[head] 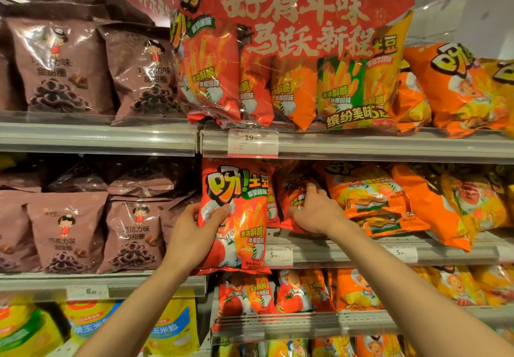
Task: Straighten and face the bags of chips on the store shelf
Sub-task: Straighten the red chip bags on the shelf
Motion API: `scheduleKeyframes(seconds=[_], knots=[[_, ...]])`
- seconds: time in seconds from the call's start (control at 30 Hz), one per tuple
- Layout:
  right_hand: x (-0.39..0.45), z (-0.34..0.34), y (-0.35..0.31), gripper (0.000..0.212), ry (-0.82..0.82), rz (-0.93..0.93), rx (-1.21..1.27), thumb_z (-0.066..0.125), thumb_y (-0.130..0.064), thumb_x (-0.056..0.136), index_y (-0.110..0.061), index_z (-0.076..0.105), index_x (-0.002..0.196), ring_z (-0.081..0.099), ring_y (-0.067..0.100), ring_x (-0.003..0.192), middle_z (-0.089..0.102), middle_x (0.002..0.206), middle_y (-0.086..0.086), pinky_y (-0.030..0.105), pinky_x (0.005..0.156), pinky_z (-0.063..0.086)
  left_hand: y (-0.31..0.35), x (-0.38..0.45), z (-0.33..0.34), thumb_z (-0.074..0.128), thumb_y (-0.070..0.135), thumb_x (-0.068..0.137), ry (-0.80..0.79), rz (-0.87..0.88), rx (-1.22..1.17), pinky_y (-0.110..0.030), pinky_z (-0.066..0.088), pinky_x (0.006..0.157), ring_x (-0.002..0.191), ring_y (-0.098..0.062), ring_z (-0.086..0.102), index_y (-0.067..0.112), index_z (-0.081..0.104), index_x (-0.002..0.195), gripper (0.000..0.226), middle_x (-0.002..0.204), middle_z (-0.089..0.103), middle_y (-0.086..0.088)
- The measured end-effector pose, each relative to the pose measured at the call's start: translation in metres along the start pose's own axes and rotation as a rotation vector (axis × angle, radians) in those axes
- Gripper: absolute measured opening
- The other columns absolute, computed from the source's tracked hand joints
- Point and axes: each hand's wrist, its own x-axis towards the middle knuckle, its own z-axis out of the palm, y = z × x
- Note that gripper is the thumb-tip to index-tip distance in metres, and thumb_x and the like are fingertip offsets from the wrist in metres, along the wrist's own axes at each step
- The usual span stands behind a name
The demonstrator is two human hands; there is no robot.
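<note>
My left hand point(196, 231) grips the left edge of an upright red chip bag point(239, 217) that faces forward in front of the middle shelf, its bottom hanging below the shelf rail. To its right my right hand point(315, 210) reaches into the shelf, fingers curled over a second red chip bag point(292, 198) that lies tilted behind the first one. Orange chip bags point(367, 192) lean askew to the right of that hand.
The middle shelf rail point(361, 253) carries price tags. Above stands a big red multipack point(292, 50) with loose orange bags point(461, 89) at its right. Brown snack bags point(69, 231) fill the left bays. More red and orange bags point(278, 292) line the shelf below.
</note>
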Motion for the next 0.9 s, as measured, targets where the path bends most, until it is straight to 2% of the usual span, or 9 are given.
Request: scheduleKeyframes(seconds=[0.07, 0.2, 0.33, 0.43, 0.57, 0.67, 0.73, 0.83, 0.9], knots=[[0.003, -0.004, 0.002, 0.084, 0.028, 0.002, 0.089, 0.053, -0.053, 0.092, -0.011, 0.015, 0.154, 0.041, 0.041, 0.135, 0.033, 0.152, 0.02, 0.045, 0.107, 0.038, 0.0, -0.001, 0.001, 0.074, 0.059, 0.08, -0.001, -0.005, -0.01, -0.04, 0.057, 0.088, 0.095, -0.012, 0.071, 0.027, 0.061, 0.112, 0.048, 0.106, 0.073, 0.007], [0.007, -0.011, 0.006, 0.084, 0.083, 0.02, 0.303, 0.053, -0.053, 0.092, -0.006, 0.019, 0.152, 0.046, 0.039, 0.131, 0.042, 0.147, 0.022, 0.042, 0.104, 0.041, 0.004, -0.002, 0.004, 0.069, 0.05, 0.087, 0.007, 0.017, 0.0, -0.025, 0.048, 0.069, 0.09, -0.009, 0.067, 0.02, 0.06, 0.117, 0.044, 0.104, 0.071, 0.004], [0.007, -0.009, 0.001, 0.084, 0.098, -0.001, 0.51, 0.054, -0.051, 0.093, -0.01, 0.014, 0.154, 0.042, 0.037, 0.136, 0.038, 0.152, 0.017, 0.041, 0.109, 0.038, 0.004, -0.002, 0.003, 0.068, 0.057, 0.085, 0.013, 0.015, 0.013, -0.028, 0.046, 0.07, 0.09, -0.012, 0.065, 0.021, 0.059, 0.12, 0.051, 0.107, 0.069, 0.001], [0.01, 0.003, -0.004, 0.083, 0.138, -0.055, 0.566, 0.055, -0.05, 0.093, -0.015, 0.013, 0.155, 0.042, 0.038, 0.136, 0.035, 0.153, 0.017, 0.042, 0.111, 0.037, 0.004, -0.002, 0.001, 0.068, 0.053, 0.086, 0.009, 0.015, 0.004, -0.024, 0.045, 0.069, 0.088, -0.008, 0.063, 0.019, 0.059, 0.122, 0.05, 0.107, 0.069, 0.001], [0.016, 0.016, -0.002, 0.079, 0.221, -0.112, 0.488, 0.055, -0.047, 0.095, -0.007, 0.018, 0.152, 0.044, 0.039, 0.131, 0.038, 0.144, 0.024, 0.04, 0.105, 0.04, 0.005, -0.002, 0.0, 0.069, 0.051, 0.087, 0.032, 0.012, 0.006, -0.022, 0.045, 0.07, 0.091, -0.003, 0.062, 0.018, 0.061, 0.119, 0.046, 0.106, 0.068, 0.007], [0.022, 0.03, 0.001, 0.08, 0.327, -0.163, 0.328, 0.055, -0.047, 0.095, -0.002, 0.02, 0.151, 0.044, 0.044, 0.128, 0.037, 0.144, 0.029, 0.044, 0.105, 0.04, 0.004, 0.0, 0.001, 0.073, 0.057, 0.081, 0.026, -0.02, -0.016, -0.033, 0.055, 0.082, 0.093, -0.01, 0.07, 0.022, 0.061, 0.118, 0.052, 0.106, 0.072, 0.008], [0.028, 0.045, 0.005, 0.083, 0.389, -0.164, 0.167, 0.055, -0.05, 0.094, -0.003, 0.019, 0.153, 0.038, 0.043, 0.134, 0.026, 0.154, 0.029, 0.047, 0.111, 0.036, 0.003, 0.001, 0.002, 0.074, 0.057, 0.08, 0.014, -0.034, -0.029, -0.037, 0.057, 0.087, 0.093, -0.011, 0.072, 0.023, 0.06, 0.119, 0.054, 0.107, 0.073, 0.007], [0.035, 0.061, 0.013, 0.084, 0.344, -0.121, -0.016, 0.05, -0.056, 0.094, -0.007, 0.017, 0.154, 0.031, 0.043, 0.139, 0.017, 0.158, 0.027, 0.05, 0.116, 0.028, 0.003, 0.002, 0.003, 0.075, 0.057, 0.079, 0.006, -0.03, -0.029, -0.039, 0.058, 0.089, 0.092, -0.011, 0.073, 0.024, 0.06, 0.119, 0.054, 0.106, 0.074, 0.006], [0.039, 0.061, 0.015, 0.081, 0.27, -0.101, -0.03, 0.041, -0.059, 0.096, -0.009, 0.016, 0.155, 0.022, 0.042, 0.143, 0.013, 0.159, 0.026, 0.049, 0.119, 0.019, 0.002, 0.002, 0.004, 0.074, 0.057, 0.08, -0.001, -0.03, -0.022, -0.041, 0.057, 0.091, 0.094, -0.012, 0.073, 0.025, 0.059, 0.12, 0.054, 0.107, 0.074, 0.007]])
